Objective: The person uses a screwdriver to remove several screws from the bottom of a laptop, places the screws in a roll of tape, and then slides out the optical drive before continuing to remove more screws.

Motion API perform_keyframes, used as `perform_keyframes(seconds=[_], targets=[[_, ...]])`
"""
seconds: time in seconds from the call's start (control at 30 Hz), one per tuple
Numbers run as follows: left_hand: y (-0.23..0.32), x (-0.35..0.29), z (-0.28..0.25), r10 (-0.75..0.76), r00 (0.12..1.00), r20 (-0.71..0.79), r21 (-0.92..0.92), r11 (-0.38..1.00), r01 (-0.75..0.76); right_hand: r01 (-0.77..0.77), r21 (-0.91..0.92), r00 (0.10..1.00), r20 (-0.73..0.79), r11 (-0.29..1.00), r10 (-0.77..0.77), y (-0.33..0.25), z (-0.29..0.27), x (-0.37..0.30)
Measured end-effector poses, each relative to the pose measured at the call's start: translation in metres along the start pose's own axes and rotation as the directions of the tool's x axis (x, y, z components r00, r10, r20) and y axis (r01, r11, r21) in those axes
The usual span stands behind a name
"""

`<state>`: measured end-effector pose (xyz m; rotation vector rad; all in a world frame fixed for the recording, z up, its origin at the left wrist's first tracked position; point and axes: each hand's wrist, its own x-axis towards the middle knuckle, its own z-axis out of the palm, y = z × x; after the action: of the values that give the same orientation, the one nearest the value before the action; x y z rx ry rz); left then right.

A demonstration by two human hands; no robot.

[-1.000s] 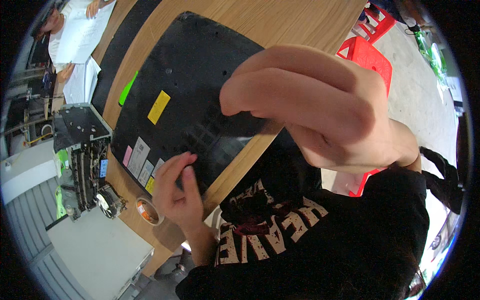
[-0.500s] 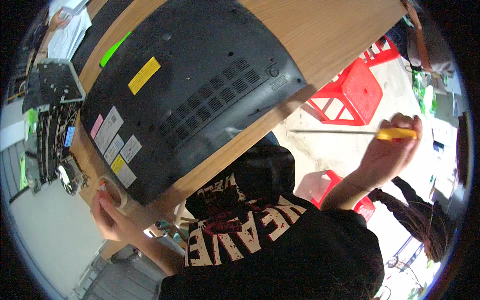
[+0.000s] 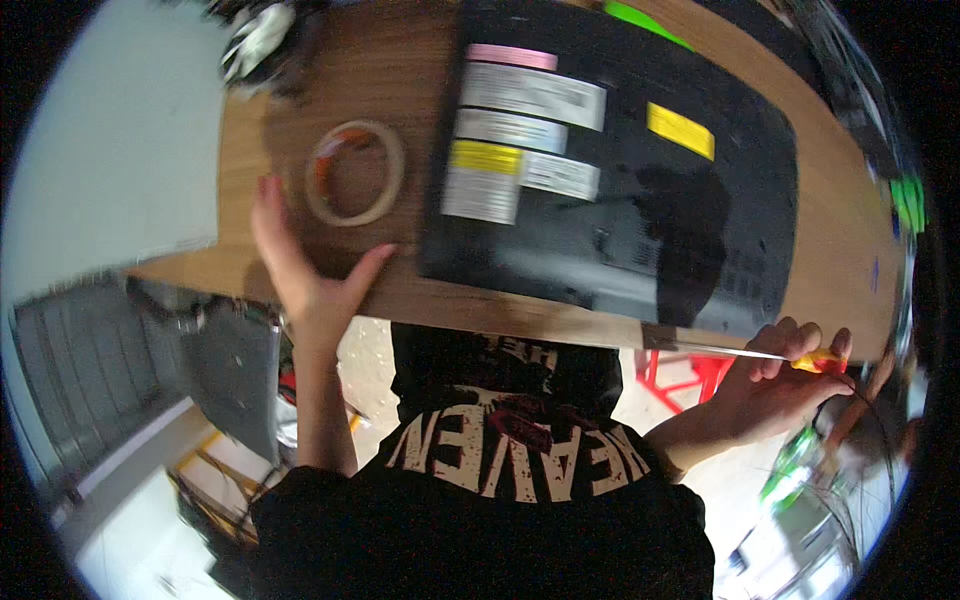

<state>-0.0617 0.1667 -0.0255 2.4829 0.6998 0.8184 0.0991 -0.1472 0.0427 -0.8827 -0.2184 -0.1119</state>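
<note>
My left hand [image 3: 312, 278] is open, with thumb and fingers spread. It is just below a roll of masking tape [image 3: 396, 178] lying flat on the wooden table, apart from it or barely at its edge. A screwdriver [image 3: 822, 362] with a yellow handle and a long thin shaft is gripped in my right hand [image 3: 785, 392], over the table's near right edge. The shaft points left. Between the hands, a black laptop [image 3: 585, 255] lies bottom side up, showing its labels, a yellow sticker [image 3: 682, 131] and vents. A dark shadow falls across it.
A blurred black and white part [image 3: 262, 48] sits on the table [image 3: 270, 130] at the far left. Something bright green [image 3: 648, 22] shows behind the laptop. A grey chair [image 3: 232, 375] stands left below the table, a red stool [image 3: 675, 375] at right. Another person's arm [image 3: 868, 395] is far right.
The view has swung, so the laptop now lies squarer ahead. My left hand has opened beside the tape roll. My right hand, still gripping the screwdriver, has come to the table's edge.
</note>
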Motion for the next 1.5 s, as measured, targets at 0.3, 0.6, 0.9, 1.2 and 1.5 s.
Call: perform_keyframes(seconds=[0.3,0.6,0.9,1.2,1.5], targets=[[0.008,0.0,-0.023,0.015,0.996,-0.093,-0.087,0.996,-0.023,0.382,-0.498,0.753,0.656,0.778,0.05,0.07,0.141,-0.018],[-0.011,0.003,-0.029,-0.017,0.975,-0.22,-0.127,0.992,-0.012,0.392,-0.455,0.624,0.77,0.8,0.132,0.113,0.152,-0.019],[0.001,0.022,-0.033,0.075,0.988,-0.139,-0.147,0.985,-0.095,0.226,-0.444,0.827,0.557,0.867,0.07,0.096,0.156,-0.025],[0.052,0.05,-0.036,0.081,0.997,0.01,-0.383,0.921,-0.071,0.042,-0.27,0.953,0.3,0.962,0.042,0.052,0.132,-0.022],[0.099,0.058,-0.018,0.37,0.914,0.17,-0.716,0.683,-0.143,-0.051,-0.086,0.996,-0.078,0.995,0.044,0.013,0.092,-0.017]])
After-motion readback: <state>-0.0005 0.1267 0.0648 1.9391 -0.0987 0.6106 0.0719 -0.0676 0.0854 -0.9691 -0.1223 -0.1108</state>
